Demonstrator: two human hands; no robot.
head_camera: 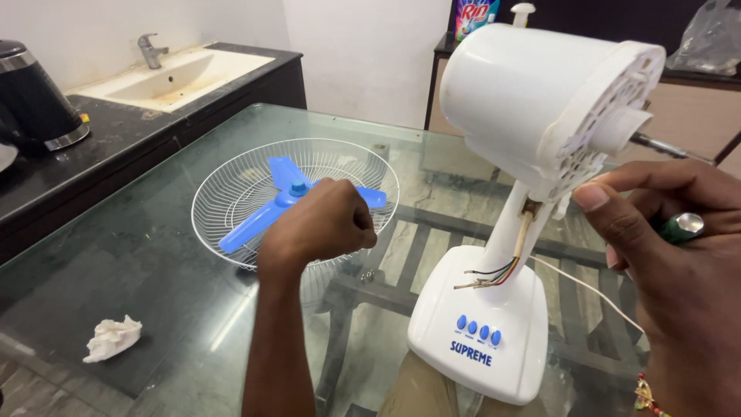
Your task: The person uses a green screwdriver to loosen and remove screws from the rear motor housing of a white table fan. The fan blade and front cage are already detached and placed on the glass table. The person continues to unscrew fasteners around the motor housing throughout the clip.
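A white table fan body (pixel 532 100) stands on its base (pixel 482 340) on the glass table (pixel 154 262), motor housing tilted, bare shaft (pixel 664 145) pointing right. Loose coloured wires (pixel 490 276) hang out of the neck. My right hand (pixel 679 286) is beside the housing, gripping a green-handled tool (pixel 681 227), with its fingertips at a thin white wire (pixel 590 290). My left hand (pixel 324 228) is a closed fist over the edge of a white wire grille (pixel 231 185) lying flat, with the blue fan blade (pixel 266 212) resting in it. Nothing shows inside the fist.
A crumpled white tissue (pixel 112 338) lies at the table's near left. A black counter with a sink (pixel 170 77) and a dark kettle (pixel 31 100) runs along the left. A detergent packet (pixel 475 15) and a plastic bag (pixel 710 38) sit on a cabinet behind.
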